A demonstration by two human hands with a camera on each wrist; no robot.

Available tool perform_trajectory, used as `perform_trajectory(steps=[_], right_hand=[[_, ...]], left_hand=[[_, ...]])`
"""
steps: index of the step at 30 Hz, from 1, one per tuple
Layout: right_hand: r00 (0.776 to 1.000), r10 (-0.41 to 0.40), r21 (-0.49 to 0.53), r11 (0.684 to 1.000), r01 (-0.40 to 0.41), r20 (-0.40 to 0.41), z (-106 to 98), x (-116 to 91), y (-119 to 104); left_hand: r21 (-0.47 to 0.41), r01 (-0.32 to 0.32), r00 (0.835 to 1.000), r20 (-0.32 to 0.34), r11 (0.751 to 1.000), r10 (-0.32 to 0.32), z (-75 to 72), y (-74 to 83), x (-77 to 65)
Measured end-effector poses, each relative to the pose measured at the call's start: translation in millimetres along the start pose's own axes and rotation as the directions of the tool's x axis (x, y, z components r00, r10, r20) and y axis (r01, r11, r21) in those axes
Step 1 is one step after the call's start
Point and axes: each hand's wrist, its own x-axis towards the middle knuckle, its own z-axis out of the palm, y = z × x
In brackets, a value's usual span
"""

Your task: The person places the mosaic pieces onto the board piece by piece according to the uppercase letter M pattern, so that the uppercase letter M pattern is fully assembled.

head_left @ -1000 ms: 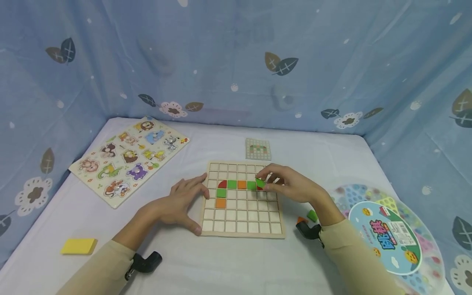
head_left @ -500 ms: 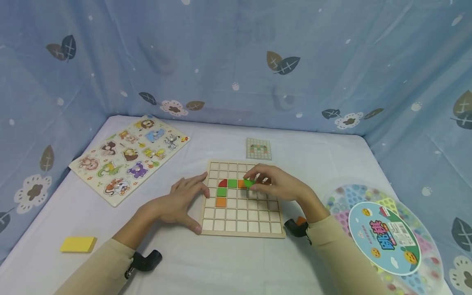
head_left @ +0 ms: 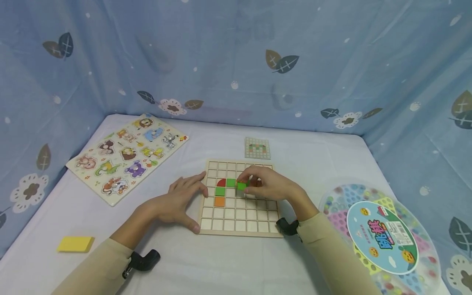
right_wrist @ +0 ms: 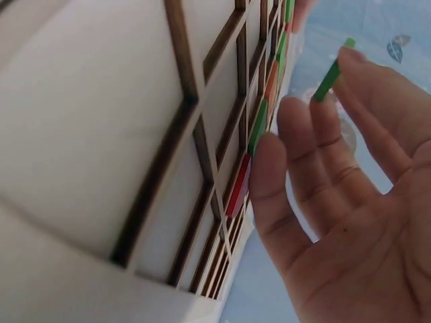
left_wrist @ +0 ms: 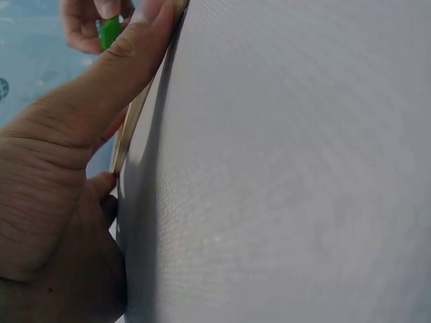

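My right hand [head_left: 274, 186] pinches a green square tile [head_left: 241, 186] between thumb and fingertips, tilted over the wooden grid board [head_left: 239, 234]. In the right wrist view the tile [right_wrist: 333, 75] appears edge-on, raised off the grid, while a red tile [right_wrist: 238, 188] sits in a cell below the fingers. Along the board's left side my left hand [head_left: 177, 205] is spread, thumb at the near corner and fingertips at the edge. A red rounded tile [head_left: 221, 182], two green tiles, one of them green [head_left: 220, 191], and an orange tile [head_left: 219, 201] lie in cells nearby. My right hand partly hides the row's right end.
Behind the board lies a small pattern card [head_left: 257, 148]. An animal puzzle board [head_left: 129, 159] is at the back left and a yellow block [head_left: 75, 244] at the front left. A round game package [head_left: 383, 237] occupies the right side.
Holding the green tile, my right hand has moved left along the tile row, from its right end to near the middle. My left hand stays at the board's edge.
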Motion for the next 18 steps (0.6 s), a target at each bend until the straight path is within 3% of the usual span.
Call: perform_trajectory(steps=[8,18], right_hand=[[0.997,0.069,-0.114,0.991,-0.066,0.024,6.1,5.0,-3.5],[0.998,0.065,-0.175,0.983,-0.061,0.019,9.8,9.5,-2.9]], left_hand=[[-0.001,0.001,1.0,0.002,1.0,-0.001,0.8,-0.4,0.5],[0.006,0.011,1.0,0.0,1.0,-0.011,-1.2,1.2,-0.7]])
